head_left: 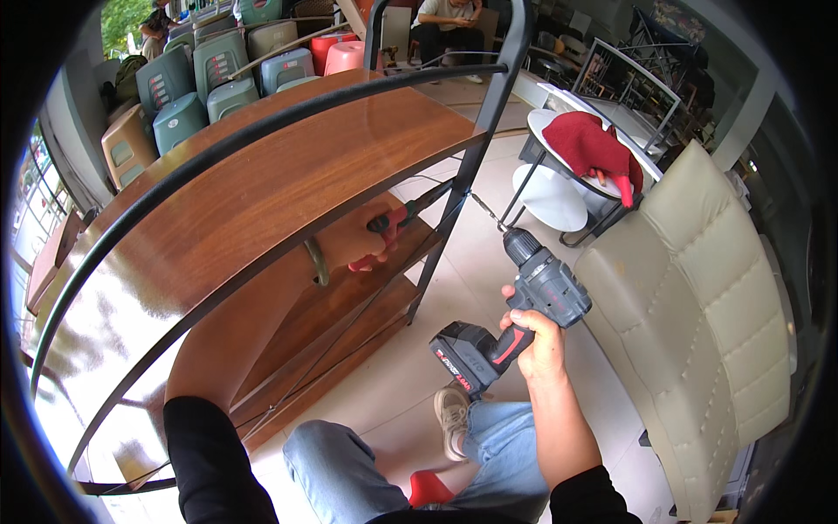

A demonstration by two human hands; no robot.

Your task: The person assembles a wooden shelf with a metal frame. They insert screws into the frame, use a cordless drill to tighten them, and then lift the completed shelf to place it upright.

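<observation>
The cordless drill (524, 301), dark grey with a red-and-black grip and a battery block bearing a pale rectangular label, sits in the right hand (534, 342), whose fingers are clenched round the grip, its bit (485, 210) angled up to the black metal leg (454, 214) of the wooden shelf unit (262, 188). Left of the drill, under the top shelf, the left hand (353, 240) is wrapped around a red-handled tool (391, 223) held close to that same leg. Right of the drill stands a cream padded chair (707, 297); beyond the drill a red cloth (594, 148) lies on a round white table (559, 199), and far behind the shelf unit are stacked plastic chairs (218, 74) in green, beige and pink.
</observation>
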